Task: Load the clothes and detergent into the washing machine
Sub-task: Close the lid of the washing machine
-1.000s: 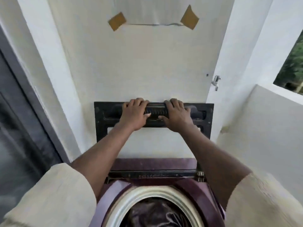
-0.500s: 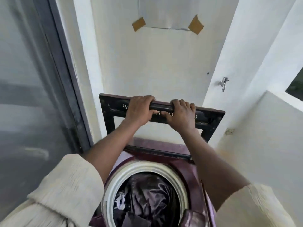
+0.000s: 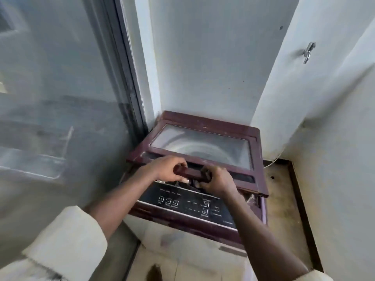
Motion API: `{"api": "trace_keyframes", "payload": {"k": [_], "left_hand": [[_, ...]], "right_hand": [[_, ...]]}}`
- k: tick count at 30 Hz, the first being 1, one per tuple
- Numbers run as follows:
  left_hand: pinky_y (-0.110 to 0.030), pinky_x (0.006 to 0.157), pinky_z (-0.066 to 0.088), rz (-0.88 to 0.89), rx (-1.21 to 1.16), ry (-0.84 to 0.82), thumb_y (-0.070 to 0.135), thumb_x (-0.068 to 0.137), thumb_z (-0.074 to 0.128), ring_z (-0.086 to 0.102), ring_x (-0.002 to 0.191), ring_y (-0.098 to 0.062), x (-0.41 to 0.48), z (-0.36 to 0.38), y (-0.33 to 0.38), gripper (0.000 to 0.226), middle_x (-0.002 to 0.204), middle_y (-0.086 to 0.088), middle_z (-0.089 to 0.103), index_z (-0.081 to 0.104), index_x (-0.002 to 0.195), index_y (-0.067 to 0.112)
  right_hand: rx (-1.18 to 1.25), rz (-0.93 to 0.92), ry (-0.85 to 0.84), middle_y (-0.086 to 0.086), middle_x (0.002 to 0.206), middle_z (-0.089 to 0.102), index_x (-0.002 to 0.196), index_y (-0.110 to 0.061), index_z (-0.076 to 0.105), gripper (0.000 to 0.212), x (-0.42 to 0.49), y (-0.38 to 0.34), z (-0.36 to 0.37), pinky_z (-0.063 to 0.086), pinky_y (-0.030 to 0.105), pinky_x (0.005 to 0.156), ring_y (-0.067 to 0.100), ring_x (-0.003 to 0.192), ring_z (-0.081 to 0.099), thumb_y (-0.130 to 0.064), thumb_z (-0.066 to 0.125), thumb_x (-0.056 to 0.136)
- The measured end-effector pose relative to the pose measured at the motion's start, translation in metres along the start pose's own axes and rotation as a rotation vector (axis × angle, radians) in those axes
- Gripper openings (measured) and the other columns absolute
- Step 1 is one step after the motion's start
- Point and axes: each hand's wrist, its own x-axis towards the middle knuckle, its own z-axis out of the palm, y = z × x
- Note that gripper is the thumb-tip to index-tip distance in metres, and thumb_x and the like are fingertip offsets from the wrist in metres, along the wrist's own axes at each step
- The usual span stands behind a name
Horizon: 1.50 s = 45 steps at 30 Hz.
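The washing machine [image 3: 194, 199] is sitting in the corner by the glass door [image 3: 60, 98]. Its lid [image 3: 203, 147] is lying almost flat. My left hand [image 3: 168, 169] and right hand [image 3: 218, 182] are curling tight around the lid's front handle [image 3: 192, 173], arms reaching forward.

Lid [image 3: 203, 147] nearly down, blocks tub; walls [image 3: 203, 57] hem washer back & sides.

The stained tiled floor [image 3: 282, 203] carried my maroon top-load washing machine [image 3: 203, 222], and a thin white cable [image 3: 273, 161] lay just behind the machine's right corner.
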Motion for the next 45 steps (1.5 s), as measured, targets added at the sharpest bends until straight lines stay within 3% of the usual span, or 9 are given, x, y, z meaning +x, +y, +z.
{"api": "trace_keyframes", "payload": {"k": [7, 11, 17, 24, 31, 33, 38, 42, 45], "left_hand": [[-0.036, 0.101, 0.042, -0.048, -0.091, -0.045, 0.021, 0.097, 0.049, 0.053, 0.122, -0.022, 0.002, 0.066, -0.029, 0.032, 0.131, -0.003, 0.059, 0.059, 0.127, 0.023], [-0.038, 0.110, 0.035, 0.093, -0.007, -0.027, 0.042, 0.098, 0.045, 0.045, 0.133, -0.018, -0.008, 0.066, -0.049, 0.041, 0.143, 0.001, 0.052, 0.052, 0.137, 0.029], [-0.031, 0.121, -0.005, 0.295, 0.115, 0.196, 0.075, 0.086, 0.040, 0.004, 0.150, -0.011, -0.068, 0.107, -0.099, 0.074, 0.160, 0.006, 0.015, 0.031, 0.148, 0.034], [-0.046, 0.117, 0.023, 0.397, 0.023, 0.318, 0.070, 0.083, 0.051, 0.033, 0.142, -0.025, -0.086, 0.116, -0.117, 0.069, 0.147, -0.010, 0.044, 0.063, 0.126, 0.018], [-0.055, 0.110, 0.025, 0.307, 0.132, 0.411, 0.083, 0.068, 0.054, 0.041, 0.137, -0.031, -0.089, 0.116, -0.111, 0.072, 0.141, -0.005, 0.054, 0.072, 0.110, 0.027], [-0.051, 0.110, 0.026, 0.297, 0.111, 0.451, 0.081, 0.070, 0.053, 0.047, 0.132, -0.029, -0.078, 0.109, -0.104, 0.065, 0.133, -0.004, 0.061, 0.077, 0.097, 0.027], [-0.042, 0.092, 0.045, 0.162, 0.021, 0.606, 0.045, 0.081, 0.061, 0.062, 0.105, -0.026, -0.024, 0.078, -0.084, 0.034, 0.109, -0.003, 0.069, 0.075, 0.099, 0.019], [-0.039, 0.077, 0.051, -0.040, -0.085, 0.549, 0.025, 0.081, 0.073, 0.061, 0.089, -0.024, 0.004, 0.064, -0.091, 0.017, 0.094, 0.000, 0.068, 0.071, 0.096, 0.019], [-0.033, 0.064, 0.053, -0.057, -0.107, 0.490, 0.029, 0.079, 0.077, 0.059, 0.075, -0.018, 0.008, 0.066, -0.095, 0.008, 0.079, 0.005, 0.069, 0.074, 0.082, 0.022]], "right_hand": [[0.130, 0.035, 0.060, 0.015, 0.106, 0.068, 0.110, -0.004, 0.071, 0.027, -0.030, 0.020, 0.067, 0.047, 0.035, 0.089, 0.035, 0.099, 0.062, -0.010, 0.062, 0.085], [0.220, 0.116, 0.097, 0.013, 0.105, 0.071, 0.099, 0.000, 0.072, 0.019, -0.022, 0.017, 0.068, 0.043, 0.026, 0.086, 0.029, 0.100, 0.064, -0.005, 0.060, 0.087], [0.236, 0.129, 0.139, 0.013, 0.098, 0.073, 0.092, 0.002, 0.073, 0.015, -0.022, 0.016, 0.072, 0.040, 0.019, 0.075, 0.027, 0.093, 0.066, -0.005, 0.061, 0.088], [0.250, 0.173, 0.200, 0.007, 0.094, 0.075, 0.095, -0.007, 0.073, 0.019, -0.020, 0.021, 0.075, 0.047, 0.029, 0.075, 0.023, 0.087, 0.067, -0.019, 0.059, 0.092], [0.374, 0.242, 0.250, 0.001, 0.085, 0.075, 0.094, -0.013, 0.074, 0.017, -0.013, 0.037, 0.057, 0.052, 0.029, 0.073, 0.011, 0.078, 0.067, -0.022, 0.060, 0.092], [0.299, 0.253, 0.291, 0.001, 0.076, 0.070, 0.084, -0.014, 0.072, 0.013, -0.009, 0.043, 0.056, 0.049, 0.030, 0.065, 0.014, 0.068, 0.062, -0.023, 0.064, 0.088], [0.076, 0.273, 0.322, 0.007, 0.083, 0.069, 0.081, -0.011, 0.072, 0.008, 0.000, 0.059, 0.049, 0.048, 0.031, 0.073, 0.026, 0.083, 0.060, -0.017, 0.070, 0.077], [0.102, 0.280, 0.296, 0.003, 0.077, 0.066, 0.076, -0.012, 0.072, 0.004, 0.001, 0.067, 0.049, 0.040, 0.024, 0.066, 0.023, 0.076, 0.060, -0.015, 0.073, 0.074], [0.145, 0.308, 0.300, -0.003, 0.070, 0.060, 0.072, -0.012, 0.072, 0.007, 0.003, 0.068, 0.050, 0.037, 0.022, 0.062, 0.017, 0.067, 0.058, -0.017, 0.077, 0.073]]}}
